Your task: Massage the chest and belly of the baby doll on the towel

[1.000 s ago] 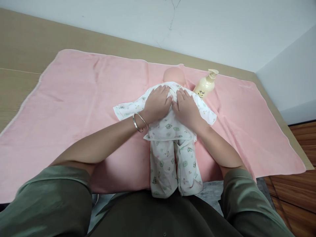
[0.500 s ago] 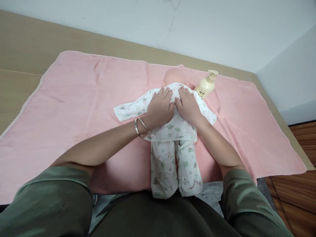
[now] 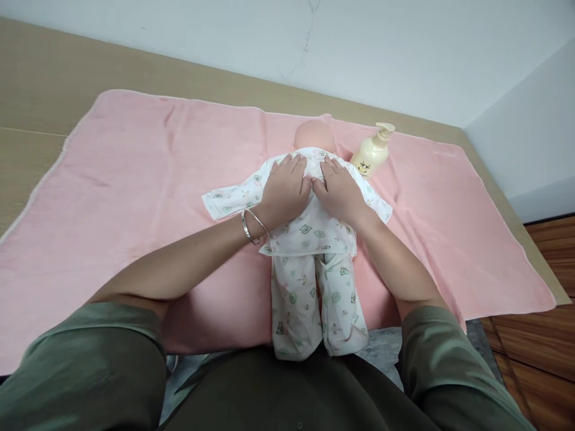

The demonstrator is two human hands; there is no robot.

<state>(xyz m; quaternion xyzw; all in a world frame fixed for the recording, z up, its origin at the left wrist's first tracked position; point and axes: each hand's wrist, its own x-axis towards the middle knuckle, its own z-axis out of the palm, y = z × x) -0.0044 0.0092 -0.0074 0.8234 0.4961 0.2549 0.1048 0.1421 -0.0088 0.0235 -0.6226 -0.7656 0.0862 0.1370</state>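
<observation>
A baby doll (image 3: 314, 135) in a white patterned top (image 3: 317, 236) and matching trousers (image 3: 294, 305) lies with its bald head away from me; its face is hidden. My left hand (image 3: 287, 188) rests flat on the upper back of the top, fingers stretched toward the head. Beside it, my right hand (image 3: 340, 188) lies flat on the other side, and the two thumbs almost meet in the middle. Neither hand grasps anything. A silver bangle (image 3: 254, 227) circles my left wrist. The doll's trouser legs reach the table edge close to my body.
Under the doll spreads a pink blanket (image 3: 135, 179) over a wooden table (image 3: 40, 78). A cream pump bottle (image 3: 372, 152) stands right of the doll's head. The wall (image 3: 224, 36) rises behind the table, and brown wooden panelling (image 3: 539, 353) shows at lower right.
Both hands stay on the doll's back, with the thumbs a little closer together. The whole view has shifted slightly; the doll and the bottle keep their places.
</observation>
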